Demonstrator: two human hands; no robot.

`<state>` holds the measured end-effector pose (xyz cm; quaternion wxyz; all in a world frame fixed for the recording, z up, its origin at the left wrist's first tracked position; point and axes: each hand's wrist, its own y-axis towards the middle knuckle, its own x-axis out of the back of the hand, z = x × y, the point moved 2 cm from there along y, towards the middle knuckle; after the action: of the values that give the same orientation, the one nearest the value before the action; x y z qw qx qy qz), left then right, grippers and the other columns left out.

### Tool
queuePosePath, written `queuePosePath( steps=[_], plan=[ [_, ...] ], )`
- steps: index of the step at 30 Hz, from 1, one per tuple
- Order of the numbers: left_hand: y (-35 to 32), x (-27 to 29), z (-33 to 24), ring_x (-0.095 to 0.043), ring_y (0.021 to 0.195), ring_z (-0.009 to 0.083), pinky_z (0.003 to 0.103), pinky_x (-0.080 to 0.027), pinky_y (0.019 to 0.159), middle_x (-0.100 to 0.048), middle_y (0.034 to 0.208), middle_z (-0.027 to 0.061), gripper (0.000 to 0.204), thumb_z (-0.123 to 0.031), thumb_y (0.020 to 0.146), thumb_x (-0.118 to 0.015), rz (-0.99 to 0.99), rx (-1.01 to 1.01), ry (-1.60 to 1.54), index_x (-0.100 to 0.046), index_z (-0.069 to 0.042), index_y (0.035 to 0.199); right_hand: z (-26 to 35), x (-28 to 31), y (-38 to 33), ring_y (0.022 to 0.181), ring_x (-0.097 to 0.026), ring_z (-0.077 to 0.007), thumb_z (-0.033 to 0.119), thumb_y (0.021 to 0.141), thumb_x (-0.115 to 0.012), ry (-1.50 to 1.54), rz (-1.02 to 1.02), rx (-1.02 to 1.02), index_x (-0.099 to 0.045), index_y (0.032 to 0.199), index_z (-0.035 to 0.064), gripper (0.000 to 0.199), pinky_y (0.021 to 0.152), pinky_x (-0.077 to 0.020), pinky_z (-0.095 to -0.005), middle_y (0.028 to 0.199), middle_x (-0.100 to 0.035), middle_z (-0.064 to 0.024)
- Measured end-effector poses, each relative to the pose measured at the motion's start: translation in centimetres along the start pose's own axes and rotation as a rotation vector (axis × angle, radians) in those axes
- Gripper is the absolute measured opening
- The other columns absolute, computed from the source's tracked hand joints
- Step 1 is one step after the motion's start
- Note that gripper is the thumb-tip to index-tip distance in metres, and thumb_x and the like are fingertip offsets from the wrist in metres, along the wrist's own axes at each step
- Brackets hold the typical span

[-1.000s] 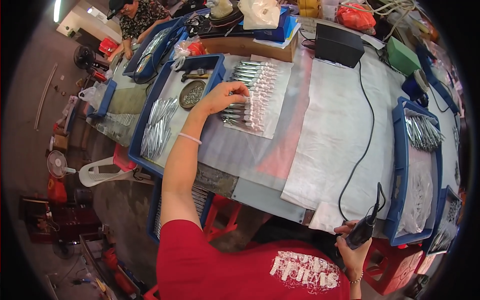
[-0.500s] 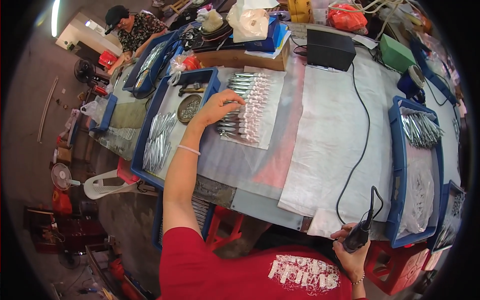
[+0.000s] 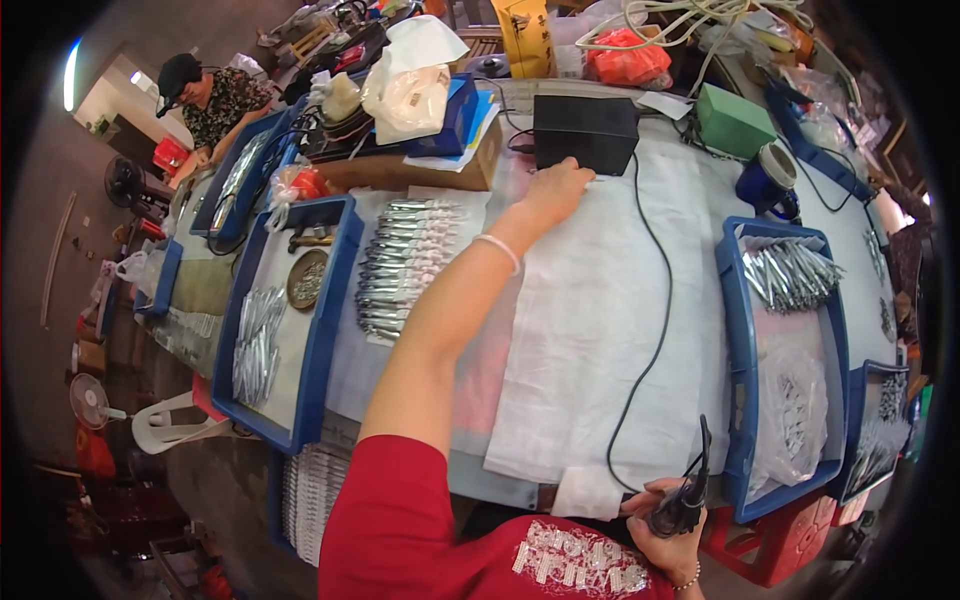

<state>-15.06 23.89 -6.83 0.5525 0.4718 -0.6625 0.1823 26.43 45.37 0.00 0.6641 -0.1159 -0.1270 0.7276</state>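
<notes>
My left hand [image 3: 558, 192] reaches across the table to the front of a black box [image 3: 585, 135]. Its fingers are bent downward and together at the box's lower edge, where a thin silvery thing [image 3: 600, 178] peeks out; what they pinch is hidden. Close to my body, my right hand [image 3: 665, 550] is wrapped round a black corded hand tool [image 3: 680, 508]. Left of my forearm, slim silvery metal pieces [image 3: 405, 255] lie in a stacked row on a white sheet. A white cloth [image 3: 590, 340] covers the table between my hands.
Blue trays with metal pieces flank the work area, left [image 3: 322, 330] and right [image 3: 740, 400]. A small round bowl [image 3: 307, 278] sits in the left one. The cord [image 3: 655, 340] crosses the cloth. Beyond stand a blue mug [image 3: 768, 182] and a green box [image 3: 735, 120]. A co-worker [image 3: 215, 105] sits far left.
My left hand has gone from above the row of metal pieces rightward to the black box's front. The view has turned, shifting the table's things left. My right hand still holds the tool.
</notes>
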Motion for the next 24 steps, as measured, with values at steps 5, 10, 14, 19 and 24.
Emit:
queuePosePath(
  steps=[5, 10, 14, 19, 24],
  plan=[
    [2.4, -3.1, 0.7, -0.058, 0.094, 0.0336, 0.045, -0.047, 0.076, -0.054, 0.093, 0.0138, 0.016, -0.008, 0.082, -0.055, -0.076, 0.047, 0.117, -0.061, -0.008, 0.097, -0.1, 0.7, 0.5, 0.068, -0.064, -0.0156, -0.005, 0.066, -0.069, 0.022, -0.099, -0.032, -0.045, 0.108, -0.0014, 0.048, 0.064, -0.0515, -0.0262, 0.083, -0.067, -0.0186],
    [2.9, -3.4, 1.0, -0.056, 0.088, 0.0323, 0.045, -0.047, 0.072, -0.052, 0.090, 0.0120, 0.003, -0.008, 0.081, -0.054, -0.228, -0.059, 0.180, -0.055, -0.006, 0.082, -0.7, 1.2, 1.0, 0.072, -0.065, -0.0184, -0.005, 0.067, -0.069, 0.032, -0.121, -0.001, -0.045, 0.109, -0.0004, 0.049, 0.064, -0.0517, -0.0273, 0.081, -0.066, -0.0170],
    [2.6, -3.9, 1.6, -0.055, 0.089, 0.0306, 0.044, -0.044, 0.072, -0.052, 0.091, 0.0109, 0.003, -0.009, 0.081, -0.055, -0.250, -0.055, 0.227, -0.056, -0.007, 0.082, -0.4, 0.8, 0.9, 0.076, -0.066, -0.0198, -0.005, 0.067, -0.069, 0.030, -0.117, 0.005, -0.045, 0.109, 0.0004, 0.049, 0.066, -0.0520, -0.0287, 0.081, -0.065, -0.0154],
    [1.3, -1.4, 0.5, -0.055, 0.088, 0.0296, 0.041, -0.038, 0.073, -0.054, 0.088, 0.0097, 0.011, -0.011, 0.080, -0.062, -0.533, -0.162, 0.150, -0.056, -0.009, 0.089, -0.4, 0.4, -0.7, 0.073, -0.065, -0.0181, -0.005, 0.066, -0.069, -0.030, -0.093, 0.067, -0.045, 0.108, 0.0015, 0.050, 0.066, -0.0514, -0.0290, 0.082, -0.066, -0.0148],
    [-3.2, 5.9, -6.7, -0.058, 0.077, 0.0233, 0.038, -0.039, 0.070, -0.061, 0.082, 0.0070, 0.015, -0.014, 0.085, -0.063, -0.612, -0.115, -0.218, -0.052, -0.006, 0.092, 0.3, -0.2, -2.7, 0.071, -0.063, -0.0144, -0.006, 0.065, -0.067, -0.034, -0.020, 0.064, -0.047, 0.109, 0.0029, 0.049, 0.065, -0.0500, -0.0265, 0.081, -0.067, -0.0123]
  ],
)
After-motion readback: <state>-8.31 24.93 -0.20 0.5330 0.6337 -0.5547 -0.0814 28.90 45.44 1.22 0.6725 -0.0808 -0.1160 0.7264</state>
